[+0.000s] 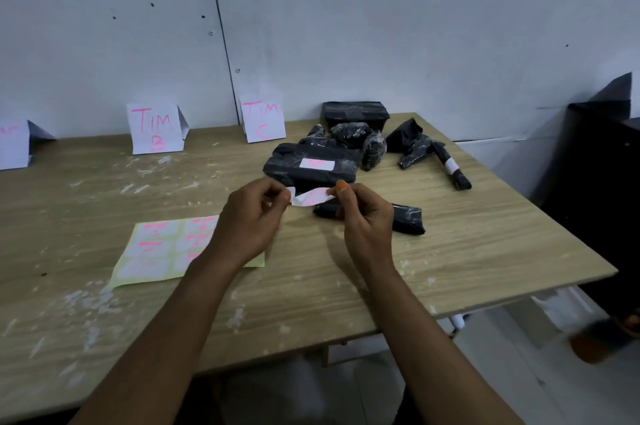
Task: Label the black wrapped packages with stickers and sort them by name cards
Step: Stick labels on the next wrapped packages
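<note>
**Holding a sticker over the bench**

Pinching one white sticker (309,198) between both hands, my left hand (251,220) at its left end, my right hand (363,217) at its right, fingers curled. It hangs above a small black package (405,217). The sticker sheet (156,251) lies left; more packages sit behind, one labelled package (311,166) beside the TIM C card (262,120).

What we cannot make out
The leftmost name card (13,144) is cut off; the sticker (310,198) writing blurs.
</note>
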